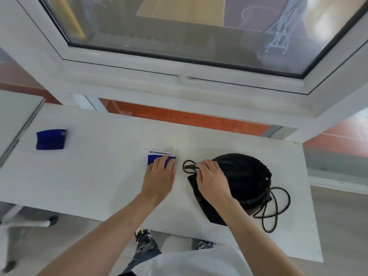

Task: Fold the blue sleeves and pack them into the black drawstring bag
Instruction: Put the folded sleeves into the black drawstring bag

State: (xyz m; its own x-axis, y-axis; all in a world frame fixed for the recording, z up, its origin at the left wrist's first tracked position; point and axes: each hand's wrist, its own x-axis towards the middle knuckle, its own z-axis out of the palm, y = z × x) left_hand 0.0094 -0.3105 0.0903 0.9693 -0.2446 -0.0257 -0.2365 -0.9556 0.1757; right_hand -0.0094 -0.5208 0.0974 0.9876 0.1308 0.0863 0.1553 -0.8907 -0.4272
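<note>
A folded blue sleeve with white trim (157,156) lies at the middle of the white table (99,176). My left hand (159,176) rests flat on top of it and covers its near part. A second folded blue sleeve (50,139) lies alone at the table's far left. The black drawstring bag (243,182) sits to the right, bunched up, with cord loops trailing off its right side. My right hand (211,178) pinches the bag's left edge beside a small cord loop (188,166).
A white window frame (183,76) rises just behind the table. Another grey table edge (18,116) adjoins at the far left. A chair base (25,222) stands on the floor at lower left. My feet show below the table's near edge.
</note>
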